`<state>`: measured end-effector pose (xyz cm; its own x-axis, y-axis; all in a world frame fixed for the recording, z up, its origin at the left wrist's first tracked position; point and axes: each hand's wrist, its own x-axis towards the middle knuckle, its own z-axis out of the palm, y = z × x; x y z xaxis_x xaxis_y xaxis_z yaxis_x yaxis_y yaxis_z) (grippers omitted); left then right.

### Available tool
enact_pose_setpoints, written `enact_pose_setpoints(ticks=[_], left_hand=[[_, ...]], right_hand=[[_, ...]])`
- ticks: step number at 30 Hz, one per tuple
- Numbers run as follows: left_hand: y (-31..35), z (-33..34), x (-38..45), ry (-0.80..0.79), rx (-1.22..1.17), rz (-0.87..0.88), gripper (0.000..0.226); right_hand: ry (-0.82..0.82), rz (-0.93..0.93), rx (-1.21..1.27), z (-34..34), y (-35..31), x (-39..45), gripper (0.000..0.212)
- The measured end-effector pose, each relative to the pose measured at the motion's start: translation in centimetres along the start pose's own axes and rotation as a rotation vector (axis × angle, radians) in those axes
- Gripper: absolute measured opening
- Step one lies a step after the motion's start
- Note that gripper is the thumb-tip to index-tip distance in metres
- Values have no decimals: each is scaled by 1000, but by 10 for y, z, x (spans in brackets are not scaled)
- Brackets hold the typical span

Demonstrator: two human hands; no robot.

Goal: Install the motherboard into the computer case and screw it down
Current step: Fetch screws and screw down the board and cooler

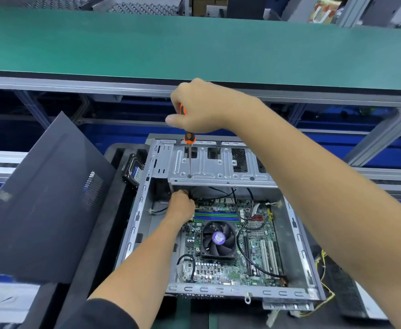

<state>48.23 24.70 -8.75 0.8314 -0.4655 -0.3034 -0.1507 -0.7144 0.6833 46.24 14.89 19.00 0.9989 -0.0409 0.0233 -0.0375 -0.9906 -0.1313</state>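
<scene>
- Head view, centre of frame: my right hand (200,108) is curled round the orange-and-black handle of the screwdriver (189,150), holding it upright; the shaft runs down through a hole in the grey drive-bay plate (218,170), and its tip is hidden below that plate.
- Left of centre: my left hand (180,206) reaches into the computer case (299,236) at the upper-left corner of the motherboard (232,267). Its fingertips are tucked under the plate, so I cannot tell whether they pinch a screw, steady the board or merely rest there.
- Lower centre: the motherboard lies flat on the case floor, with the black CPU fan (218,239) near its middle, green and blue memory slots just above it, and black cables looping across the right half.
- Left of frame: the dark side panel (40,210) leans beside the case; a hard drive (133,170) sits just outside the case's upper-left corner. A green belt (194,48) crosses the top of the frame.
- Step in hand, as I judge it: the board is seated and I am fastening its far-left corner screw through the access hole.
- Next move calls for: keeping the shaft vertical, seating the tip in the unseen screw head by feel, and turning without letting it slip onto the board.
</scene>
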Motion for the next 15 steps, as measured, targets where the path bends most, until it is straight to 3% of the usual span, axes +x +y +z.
enact_pose_setpoints(ticks=[3, 6, 9, 15], left_hand=[[0, 0, -1, -2, 35, 3, 29], [1, -1, -1, -18, 68, -10, 34], [2, -3, 0, -51, 58, -30, 39], [4, -8, -1, -106, 84, -52, 48]], right_hand=[[-122, 22, 200, -7, 3, -4, 16], [-18, -4, 214, -5, 5, -7, 14], [41, -9, 206, -2, 5, -7, 29], [75, 49, 185, 6, 8, -5, 38]])
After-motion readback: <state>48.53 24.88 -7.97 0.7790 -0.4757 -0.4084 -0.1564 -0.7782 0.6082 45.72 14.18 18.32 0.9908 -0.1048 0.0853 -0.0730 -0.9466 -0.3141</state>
